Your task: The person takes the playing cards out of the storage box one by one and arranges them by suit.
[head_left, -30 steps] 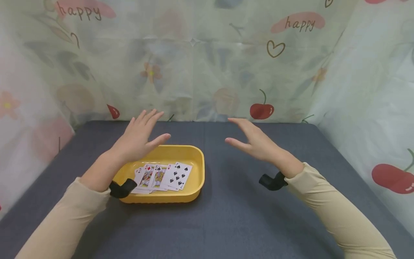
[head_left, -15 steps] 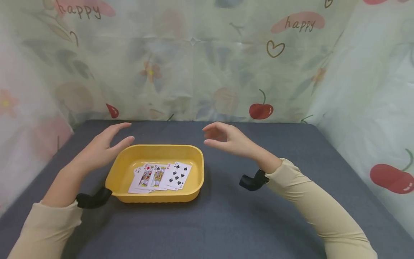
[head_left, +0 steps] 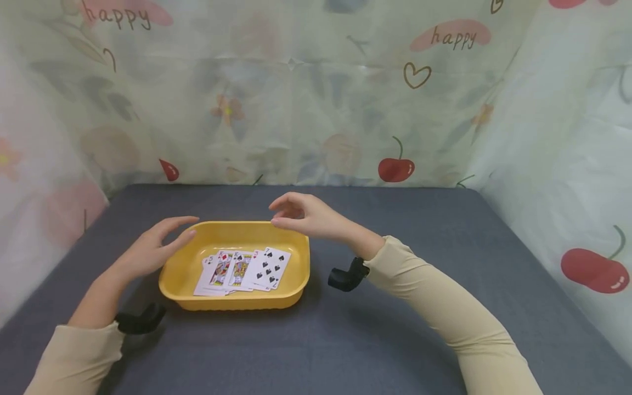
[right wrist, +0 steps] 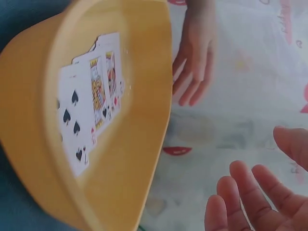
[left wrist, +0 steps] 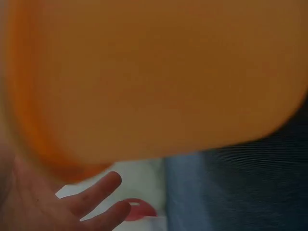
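Observation:
A yellow plastic tray (head_left: 283,280) stands on the dark cloth, left of centre in the head view. Fanned playing cards lie face up in it, among them a seven of spades (head_left: 271,269) and two kings (head_left: 240,269). My left hand (head_left: 155,247) is at the tray's left end, thumb and fingers apart and loosely bent. Over the back right corner hovers my right hand (head_left: 316,218), its fingers slightly bent with nothing between them. In the right wrist view, a gap shows between the right fingers (right wrist: 250,192) and the tray wall. Whether the left hand touches the rim, I cannot tell.
A dark grey cloth (head_left: 395,307) covers the table. Patterned sheets (head_left: 291,109) with cherries and lettering hang behind it and at both sides. Each wrist carries a black camera mount (head_left: 348,276).
My left hand has drawn back from above the tray to its left end and lowered. The right hand has come leftward to the tray's right side, fingers bending. Tray and cards stay put.

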Available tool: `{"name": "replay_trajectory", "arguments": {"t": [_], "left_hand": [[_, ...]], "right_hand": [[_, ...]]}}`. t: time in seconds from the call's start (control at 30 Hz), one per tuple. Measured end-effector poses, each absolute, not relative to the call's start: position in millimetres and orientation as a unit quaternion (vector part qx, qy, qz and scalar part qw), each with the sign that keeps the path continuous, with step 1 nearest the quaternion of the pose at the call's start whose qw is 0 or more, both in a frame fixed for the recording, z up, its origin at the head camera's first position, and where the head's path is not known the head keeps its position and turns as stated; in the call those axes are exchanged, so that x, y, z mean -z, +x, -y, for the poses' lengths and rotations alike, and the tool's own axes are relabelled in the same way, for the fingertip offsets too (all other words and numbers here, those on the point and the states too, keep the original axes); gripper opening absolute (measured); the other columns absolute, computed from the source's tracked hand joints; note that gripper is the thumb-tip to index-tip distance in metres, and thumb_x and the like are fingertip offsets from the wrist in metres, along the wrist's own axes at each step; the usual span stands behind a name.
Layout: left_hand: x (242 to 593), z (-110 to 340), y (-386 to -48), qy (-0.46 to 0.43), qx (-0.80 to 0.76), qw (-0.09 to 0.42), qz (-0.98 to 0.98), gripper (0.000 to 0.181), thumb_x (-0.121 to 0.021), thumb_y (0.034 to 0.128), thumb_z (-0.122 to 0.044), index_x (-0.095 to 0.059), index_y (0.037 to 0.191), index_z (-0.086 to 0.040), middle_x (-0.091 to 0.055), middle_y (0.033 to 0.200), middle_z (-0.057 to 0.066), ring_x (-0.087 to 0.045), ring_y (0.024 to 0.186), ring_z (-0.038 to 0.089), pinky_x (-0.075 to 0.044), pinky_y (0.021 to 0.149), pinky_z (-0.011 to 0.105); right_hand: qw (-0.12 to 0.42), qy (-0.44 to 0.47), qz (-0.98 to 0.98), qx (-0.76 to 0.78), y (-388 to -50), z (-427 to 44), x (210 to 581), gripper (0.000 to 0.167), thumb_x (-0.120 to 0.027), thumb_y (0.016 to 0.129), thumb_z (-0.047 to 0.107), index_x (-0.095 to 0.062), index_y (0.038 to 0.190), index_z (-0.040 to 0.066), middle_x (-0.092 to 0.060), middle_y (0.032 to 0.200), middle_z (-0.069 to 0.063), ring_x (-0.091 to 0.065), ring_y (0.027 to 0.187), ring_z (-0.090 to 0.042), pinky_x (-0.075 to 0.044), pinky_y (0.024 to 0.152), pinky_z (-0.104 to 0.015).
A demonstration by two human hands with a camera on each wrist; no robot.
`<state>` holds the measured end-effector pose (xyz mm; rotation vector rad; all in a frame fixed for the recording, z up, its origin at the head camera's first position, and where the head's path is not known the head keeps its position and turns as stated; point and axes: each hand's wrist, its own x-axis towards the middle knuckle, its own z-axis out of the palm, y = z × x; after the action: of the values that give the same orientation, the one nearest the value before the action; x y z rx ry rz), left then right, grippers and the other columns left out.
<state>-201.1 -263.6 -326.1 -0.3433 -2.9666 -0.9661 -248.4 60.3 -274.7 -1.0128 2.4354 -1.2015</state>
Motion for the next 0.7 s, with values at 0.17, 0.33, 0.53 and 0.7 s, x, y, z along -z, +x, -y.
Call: {"name": "replay_trajectory", "arguments": {"t": [0.17, 0.33, 0.53, 0.7], "left_hand": [[338.2, 267.2, -204.7, -0.102, 0.323, -0.004, 0.941, 0.055, -0.045, 0.0967, -0.042, -0.04, 0.14, -0.008, -0.038, 0.141, 0.025, -0.035, 0.127, 0.046, -0.03, 0.098, 0.064], [348.2, 269.6, -205.8, -0.083, 0.329, -0.01, 0.941, 0.059, -0.041, 0.097, -0.046, -0.037, 0.142, -0.009, -0.036, 0.143, 0.025, -0.041, 0.123, 0.045, -0.036, 0.095, 0.062], [357.1, 270.5, -205.7, -0.074, 0.344, -0.022, 0.936, 0.059, -0.038, 0.098, -0.046, -0.035, 0.143, -0.008, -0.033, 0.145, 0.027, -0.04, 0.124, 0.046, -0.035, 0.097, 0.062], [358.0, 270.2, -206.5, -0.073, 0.356, -0.027, 0.931, 0.059, -0.036, 0.0985, -0.046, -0.034, 0.144, -0.008, -0.032, 0.145, 0.027, -0.041, 0.123, 0.044, -0.037, 0.096, 0.06]], "right_hand": [[0.148, -0.33, -0.835, 0.415, -251.9, -43.3, 277.0, 0.032, -0.062, 0.09, 0.021, -0.057, 0.119, 0.01, -0.067, 0.112, -0.008, -0.063, 0.105, -0.017, -0.05, 0.09, -0.026], [0.152, -0.328, -0.84, 0.404, -254.4, -28.8, 280.0, 0.032, -0.062, 0.09, 0.02, -0.057, 0.12, 0.009, -0.066, 0.114, -0.009, -0.062, 0.106, -0.018, -0.05, 0.09, -0.025], [0.179, -0.311, -0.848, 0.39, -256.8, -14.6, 285.2, 0.035, -0.062, 0.09, 0.024, -0.055, 0.122, 0.012, -0.065, 0.115, -0.007, -0.061, 0.108, -0.018, -0.049, 0.088, -0.025], [0.194, -0.299, -0.861, 0.363, -260.4, -5.3, 291.2, 0.038, -0.063, 0.089, 0.025, -0.055, 0.124, 0.011, -0.064, 0.116, -0.008, -0.06, 0.107, -0.019, -0.049, 0.085, -0.026]]}}
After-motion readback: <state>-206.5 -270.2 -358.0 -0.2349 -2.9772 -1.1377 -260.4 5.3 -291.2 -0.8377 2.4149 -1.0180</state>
